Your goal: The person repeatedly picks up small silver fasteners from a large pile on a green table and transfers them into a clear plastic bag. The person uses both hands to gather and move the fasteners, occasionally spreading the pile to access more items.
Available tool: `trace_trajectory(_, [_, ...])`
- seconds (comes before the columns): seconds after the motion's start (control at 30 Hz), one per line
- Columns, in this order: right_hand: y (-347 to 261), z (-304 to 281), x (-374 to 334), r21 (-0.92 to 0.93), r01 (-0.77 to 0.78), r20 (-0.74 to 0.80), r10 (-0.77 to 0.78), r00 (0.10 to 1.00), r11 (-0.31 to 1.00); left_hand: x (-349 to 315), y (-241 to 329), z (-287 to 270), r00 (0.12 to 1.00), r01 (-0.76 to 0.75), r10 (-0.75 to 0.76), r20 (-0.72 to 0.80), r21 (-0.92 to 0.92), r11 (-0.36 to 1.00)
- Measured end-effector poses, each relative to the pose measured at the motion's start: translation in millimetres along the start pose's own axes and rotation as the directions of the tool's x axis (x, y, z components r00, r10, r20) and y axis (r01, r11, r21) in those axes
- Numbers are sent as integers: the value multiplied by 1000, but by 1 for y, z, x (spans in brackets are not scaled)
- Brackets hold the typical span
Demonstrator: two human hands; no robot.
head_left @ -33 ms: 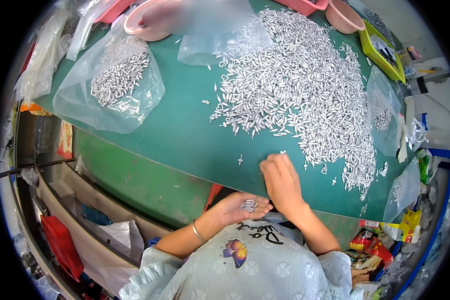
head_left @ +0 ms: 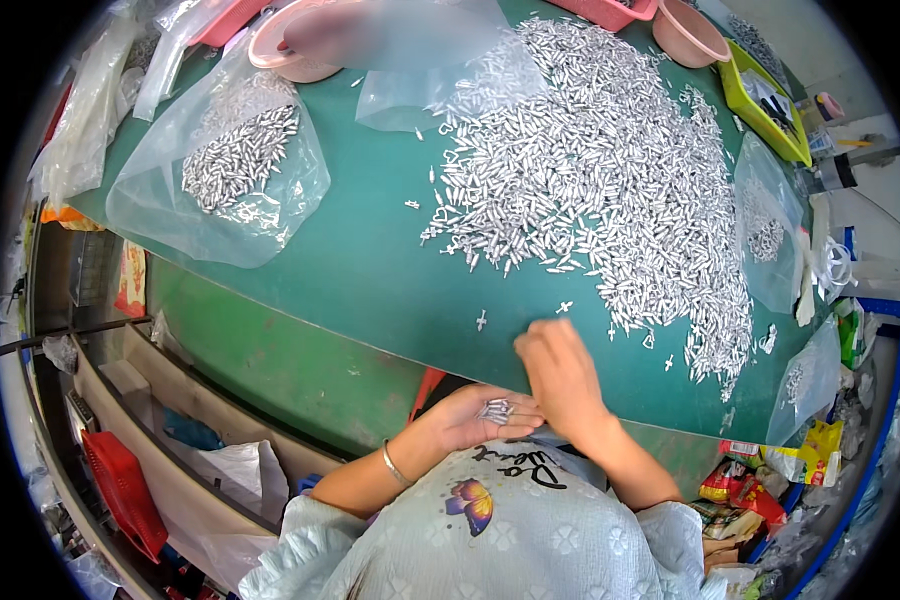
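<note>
My left hand (head_left: 480, 417) lies palm up just off the table's near edge, with a small heap of silver bullet-shaped metal pieces (head_left: 494, 411) in its palm. Beside it, my right hand (head_left: 558, 375) is over the edge, fingers curled down; whatever they may hold is hidden. Just beyond its fingers lies a small silver cross-shaped piece (head_left: 565, 307), and another cross-shaped piece (head_left: 482, 320) is to the left. A large spread of silver bullet-shaped pieces (head_left: 590, 160) covers the table's middle and right.
On the green table (head_left: 370, 250), a clear plastic bag (head_left: 300, 200) holds more silver pieces at left. Pink bowls (head_left: 690, 35) and a yellow-green tray (head_left: 765, 105) stand along the far side. Small clear bags (head_left: 808, 375) lie at right. Below left is a red basket (head_left: 125, 495).
My right hand has drawn slightly back toward me, uncovering the cross-shaped piece near its fingertips. My left hand stays in place with its pieces.
</note>
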State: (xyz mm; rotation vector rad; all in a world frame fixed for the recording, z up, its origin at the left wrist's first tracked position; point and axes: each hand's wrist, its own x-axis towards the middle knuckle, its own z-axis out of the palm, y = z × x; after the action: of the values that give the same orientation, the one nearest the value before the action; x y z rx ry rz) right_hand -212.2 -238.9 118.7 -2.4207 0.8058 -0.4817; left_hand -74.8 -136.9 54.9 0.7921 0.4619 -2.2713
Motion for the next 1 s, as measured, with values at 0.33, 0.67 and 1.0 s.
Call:
trace_trajectory(0.33, [22, -18, 44, -140, -84, -248, 47, 968, 987, 1, -2, -14, 993, -10, 27, 112, -150, 989])
trace_trajectory(0.67, [40, -14, 55, -60, -61, -153, 51, 987, 996, -2, 2, 0, 999, -4, 9, 38, -136, 991])
trace_trajectory(1.0, [17, -13, 36, 96, 107, 107, -117, 987, 990, -1, 7, -3, 991, -14, 2, 132, 90, 996])
